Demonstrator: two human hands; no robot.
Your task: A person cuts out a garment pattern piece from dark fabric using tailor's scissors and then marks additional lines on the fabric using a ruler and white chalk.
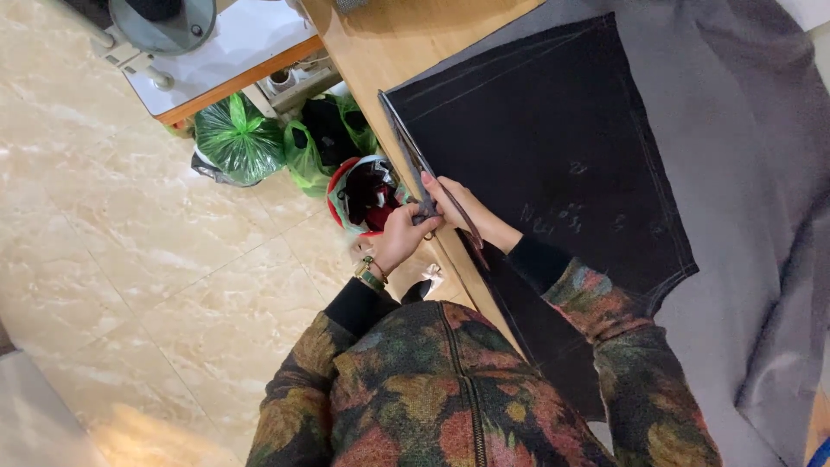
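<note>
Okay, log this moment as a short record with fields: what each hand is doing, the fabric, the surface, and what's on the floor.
Left hand: grips the handle end of the scissors, a bracelet on the wrist
Right hand: rests on the dark fabric beside the scissors
Scissors: blades lie along the fabric's edge near the table edge
Dark fabric: flat, with pale chalk lines and marks
Under it: grey cloth on a wooden table
Floor: green plastic bags, a red-rimmed bin

Long scissors (pixel 413 164) along dark cloth's (pixel 553 147) edge
</note>
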